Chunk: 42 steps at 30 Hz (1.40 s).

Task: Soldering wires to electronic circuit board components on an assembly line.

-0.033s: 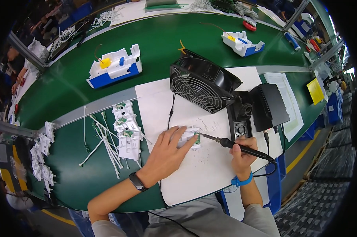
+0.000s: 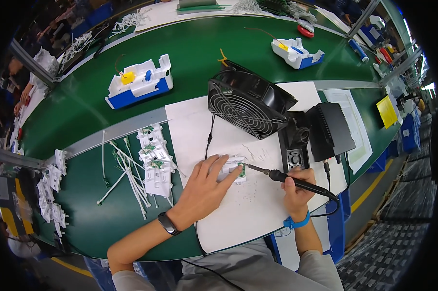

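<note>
Left hand (image 2: 205, 183) lies flat, fingers spread, pinning one white part (image 2: 232, 170). Right hand (image 2: 296, 188) fist-grips one soldering iron (image 2: 282, 177). One black fan (image 2: 248, 104) behind.

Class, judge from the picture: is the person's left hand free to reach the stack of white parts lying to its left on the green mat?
Probably yes. The left hand presses a small white part on the white sheet, and the stack of white parts lies close to its left with only thin white ties between. It would have to let go first.
</note>
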Available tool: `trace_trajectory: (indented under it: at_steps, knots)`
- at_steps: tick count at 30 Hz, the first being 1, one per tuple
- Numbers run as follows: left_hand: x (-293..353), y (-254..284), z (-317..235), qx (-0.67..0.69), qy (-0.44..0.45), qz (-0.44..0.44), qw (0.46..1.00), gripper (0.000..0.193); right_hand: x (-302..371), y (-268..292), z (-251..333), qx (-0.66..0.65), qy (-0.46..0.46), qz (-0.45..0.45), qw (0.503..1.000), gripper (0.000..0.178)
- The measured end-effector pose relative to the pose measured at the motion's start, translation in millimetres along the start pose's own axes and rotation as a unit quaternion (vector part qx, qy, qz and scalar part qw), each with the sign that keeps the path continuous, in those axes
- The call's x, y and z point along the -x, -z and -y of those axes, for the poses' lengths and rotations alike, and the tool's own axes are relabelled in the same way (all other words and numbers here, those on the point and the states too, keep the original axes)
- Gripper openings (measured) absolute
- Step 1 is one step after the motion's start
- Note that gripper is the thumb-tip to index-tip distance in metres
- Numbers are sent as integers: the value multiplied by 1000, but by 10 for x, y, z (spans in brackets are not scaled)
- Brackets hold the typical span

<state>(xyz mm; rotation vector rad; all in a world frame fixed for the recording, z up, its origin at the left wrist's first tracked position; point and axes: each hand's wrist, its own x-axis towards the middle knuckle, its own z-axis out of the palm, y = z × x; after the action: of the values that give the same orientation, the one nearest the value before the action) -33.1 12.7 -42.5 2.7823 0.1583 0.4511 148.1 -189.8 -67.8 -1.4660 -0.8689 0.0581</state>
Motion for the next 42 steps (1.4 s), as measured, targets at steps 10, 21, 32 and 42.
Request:
trace_trajectory:
  at_steps: [10, 21, 32, 42]
  knots:
    - [-11, 14, -2, -4, -2, 0, 1000, 52, -47, 23, 44, 16, 15, 45, 999, 20]
    - [-8, 5, -3, -8, -2, 4, 1000, 52, -16, 57, 27, 87, 80, 47, 992, 25]
    - [-8, 12, -5, -8, -3, 4, 1000, 53, -67, 14, 77, 83, 111, 81, 987, 27]
    - [-76, 120, 64, -1, -19, 27, 999, 51, -34, 40, 96, 27, 104, 72, 992, 27]
